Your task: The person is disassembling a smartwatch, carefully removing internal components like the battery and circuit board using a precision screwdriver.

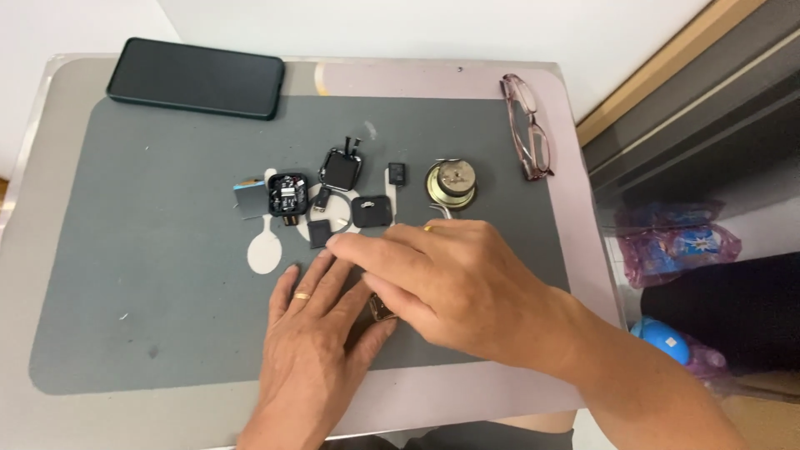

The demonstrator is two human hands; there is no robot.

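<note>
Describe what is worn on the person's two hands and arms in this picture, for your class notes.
Both arms are bare, with no sleeves in view. The left hand wears a plain gold ring on one finger. The right hand shows no ring, though a small yellow bit by its knuckles is too hidden to identify. No gloves or watch on either.

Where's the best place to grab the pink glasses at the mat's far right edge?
Probably the pink glasses are best taken at the bridge between the lenses, fingers coming from above. They lie flat on the mat, clear of other parts, and the bridge looks the narrowest rigid part.

single head view, steep downward, close over mat (125,275).
</note>
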